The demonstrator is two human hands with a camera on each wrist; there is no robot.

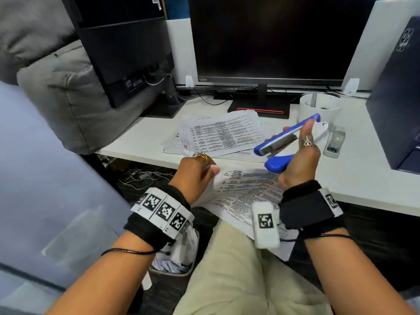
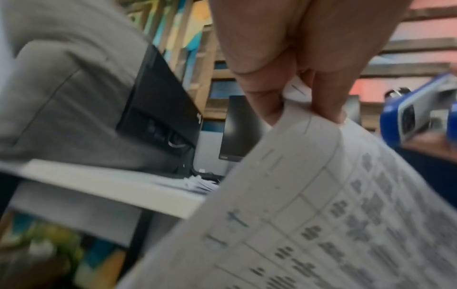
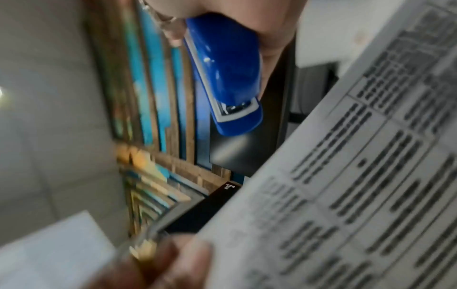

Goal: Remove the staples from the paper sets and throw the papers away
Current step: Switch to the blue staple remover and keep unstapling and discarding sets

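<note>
My left hand (image 1: 200, 171) pinches the top corner of a printed paper set (image 1: 243, 192) that droops over my lap below the desk edge. In the left wrist view the fingers (image 2: 326, 93) clamp the corner of that paper set (image 2: 321, 205), where a staple (image 2: 298, 90) shows. My right hand (image 1: 300, 162) grips a blue stapler (image 1: 284, 139), hinged wide open, above the desk to the right of the sheets. The right wrist view has the blue stapler (image 3: 227, 74) and the paper set (image 3: 358, 166) close by. More printed papers (image 1: 222, 133) lie stacked on the desk.
A white desk (image 1: 363, 178) carries a dark monitor (image 1: 268, 37), a white cup (image 1: 318, 108), a clear staple box (image 1: 335, 142) and a dark box (image 1: 397, 105) at right. A waste bin (image 1: 175, 258) with crumpled paper stands under my left wrist. A grey cushion (image 1: 68, 87) sits at left.
</note>
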